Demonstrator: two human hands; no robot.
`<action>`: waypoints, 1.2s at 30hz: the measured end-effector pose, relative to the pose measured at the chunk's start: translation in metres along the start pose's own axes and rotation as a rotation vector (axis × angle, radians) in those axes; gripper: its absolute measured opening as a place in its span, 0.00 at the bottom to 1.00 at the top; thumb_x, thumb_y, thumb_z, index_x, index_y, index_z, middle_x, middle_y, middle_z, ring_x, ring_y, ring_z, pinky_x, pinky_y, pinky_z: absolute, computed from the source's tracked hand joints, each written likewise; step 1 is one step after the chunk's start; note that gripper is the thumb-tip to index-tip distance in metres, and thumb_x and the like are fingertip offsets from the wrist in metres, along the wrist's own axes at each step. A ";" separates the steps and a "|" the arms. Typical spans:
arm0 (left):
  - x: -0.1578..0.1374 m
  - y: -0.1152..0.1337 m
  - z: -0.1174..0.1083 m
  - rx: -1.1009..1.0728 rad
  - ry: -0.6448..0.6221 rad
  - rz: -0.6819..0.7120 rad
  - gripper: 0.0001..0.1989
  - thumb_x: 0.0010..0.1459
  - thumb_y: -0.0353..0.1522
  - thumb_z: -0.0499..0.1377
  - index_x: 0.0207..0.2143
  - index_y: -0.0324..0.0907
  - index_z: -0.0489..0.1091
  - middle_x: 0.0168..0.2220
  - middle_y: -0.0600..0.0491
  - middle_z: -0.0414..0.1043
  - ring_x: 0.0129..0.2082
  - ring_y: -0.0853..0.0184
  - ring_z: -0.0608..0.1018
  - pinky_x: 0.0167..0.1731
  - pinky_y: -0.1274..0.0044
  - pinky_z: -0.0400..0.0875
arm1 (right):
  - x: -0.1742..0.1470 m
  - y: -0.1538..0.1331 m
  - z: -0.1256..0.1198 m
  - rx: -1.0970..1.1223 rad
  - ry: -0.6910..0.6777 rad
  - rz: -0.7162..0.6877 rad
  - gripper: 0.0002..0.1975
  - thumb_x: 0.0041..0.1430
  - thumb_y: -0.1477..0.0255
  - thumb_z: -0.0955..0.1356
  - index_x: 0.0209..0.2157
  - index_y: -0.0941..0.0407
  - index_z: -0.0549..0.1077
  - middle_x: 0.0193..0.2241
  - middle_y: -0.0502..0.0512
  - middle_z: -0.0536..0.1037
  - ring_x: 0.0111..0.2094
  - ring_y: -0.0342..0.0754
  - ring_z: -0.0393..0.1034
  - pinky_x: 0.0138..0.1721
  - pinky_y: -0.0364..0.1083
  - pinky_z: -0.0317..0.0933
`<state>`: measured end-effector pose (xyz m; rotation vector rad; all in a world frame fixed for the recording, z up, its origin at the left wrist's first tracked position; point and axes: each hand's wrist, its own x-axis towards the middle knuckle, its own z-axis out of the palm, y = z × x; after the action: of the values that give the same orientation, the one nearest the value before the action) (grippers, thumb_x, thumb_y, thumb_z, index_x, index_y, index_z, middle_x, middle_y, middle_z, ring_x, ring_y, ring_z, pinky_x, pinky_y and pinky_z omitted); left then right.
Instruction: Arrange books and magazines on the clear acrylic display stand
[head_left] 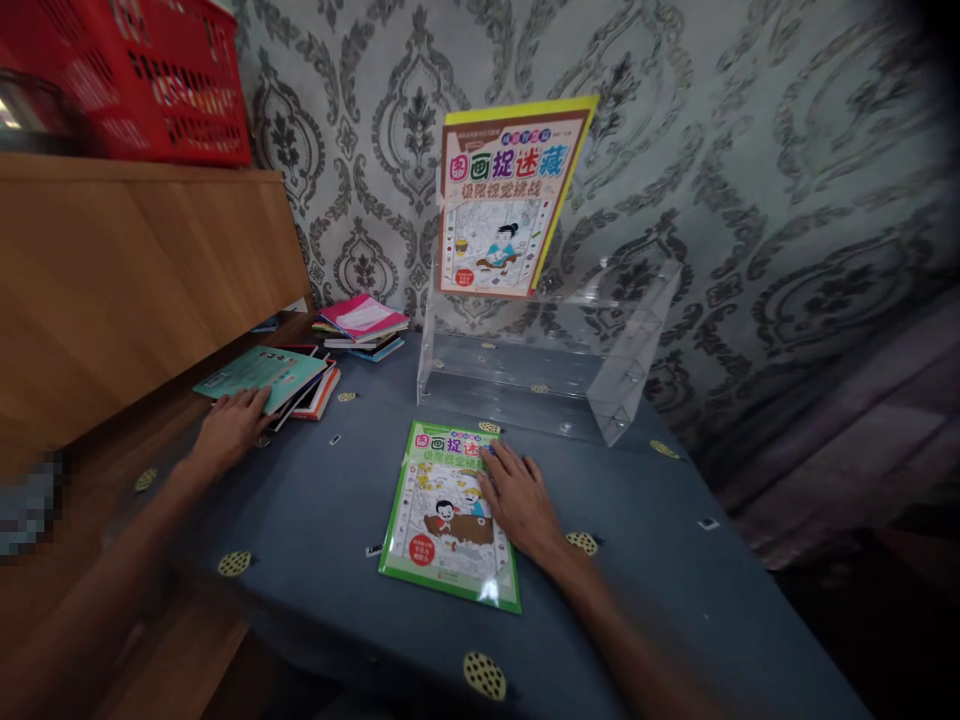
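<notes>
My left hand is at the near edge of a teal book, which tops a loose stack at the table's left side. Its fingers are bent against that edge, and the fingertips are partly hidden. My right hand lies palm down with fingers stretched over the upper right of a green-bordered picture book. That book rests flat on the table, cover up, showing a cartoon of figures in a boat. Behind it stands a clear acrylic book rack, with a yellow-edged brown picture book upright on its top tier.
Another pile of books, pink on top, sits against the wall. At the left, a wooden cabinet carries a red plastic basket. A blue-grey cloth with yellow pineapple prints covers the table. Patterned wallpaper rises behind.
</notes>
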<state>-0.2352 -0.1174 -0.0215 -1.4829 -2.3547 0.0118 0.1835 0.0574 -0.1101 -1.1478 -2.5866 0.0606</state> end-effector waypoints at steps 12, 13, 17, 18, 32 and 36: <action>0.041 -0.031 -0.062 -0.061 -0.101 -0.068 0.30 0.67 0.43 0.41 0.61 0.36 0.65 0.50 0.39 0.78 0.50 0.48 0.79 0.48 0.65 0.71 | 0.002 0.003 0.001 0.010 -0.033 -0.010 0.24 0.71 0.66 0.56 0.62 0.57 0.67 0.65 0.64 0.65 0.67 0.58 0.57 0.65 0.62 0.50; 0.042 -0.032 -0.063 -0.070 -0.104 -0.064 0.30 0.67 0.43 0.41 0.61 0.36 0.65 0.50 0.39 0.78 0.50 0.48 0.78 0.47 0.65 0.71 | 0.002 0.003 0.000 0.015 -0.039 -0.007 0.24 0.71 0.66 0.57 0.62 0.57 0.67 0.66 0.65 0.64 0.67 0.58 0.57 0.65 0.62 0.50; 0.042 -0.030 -0.061 -0.084 -0.126 -0.056 0.31 0.66 0.43 0.41 0.62 0.36 0.65 0.53 0.40 0.76 0.53 0.48 0.77 0.50 0.65 0.69 | 0.002 0.003 -0.001 0.033 -0.029 -0.013 0.24 0.70 0.66 0.57 0.62 0.57 0.68 0.65 0.64 0.65 0.67 0.58 0.57 0.65 0.62 0.50; 0.042 -0.030 -0.060 -0.080 -0.128 -0.058 0.30 0.66 0.43 0.41 0.62 0.37 0.65 0.54 0.40 0.76 0.54 0.48 0.77 0.51 0.65 0.69 | 0.002 0.003 -0.001 0.036 -0.024 -0.012 0.23 0.70 0.66 0.57 0.62 0.57 0.68 0.65 0.65 0.65 0.67 0.57 0.57 0.64 0.62 0.51; 0.044 -0.045 -0.093 -0.224 -0.097 -0.040 0.28 0.70 0.41 0.42 0.59 0.31 0.66 0.45 0.48 0.77 0.44 0.59 0.76 0.46 0.73 0.68 | 0.002 0.002 0.000 0.006 -0.017 -0.004 0.22 0.71 0.67 0.58 0.61 0.56 0.68 0.65 0.64 0.66 0.66 0.57 0.57 0.64 0.61 0.51; 0.042 -0.049 -0.089 -0.246 -0.071 -0.066 0.26 0.70 0.41 0.43 0.58 0.34 0.67 0.41 0.53 0.77 0.42 0.62 0.75 0.43 0.76 0.67 | 0.002 0.004 0.004 0.010 -0.016 -0.006 0.23 0.70 0.67 0.57 0.61 0.57 0.68 0.65 0.64 0.66 0.66 0.58 0.58 0.64 0.62 0.51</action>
<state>-0.2675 -0.1184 0.0836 -1.5348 -2.5351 -0.2548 0.1839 0.0615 -0.1136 -1.1410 -2.6001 0.0812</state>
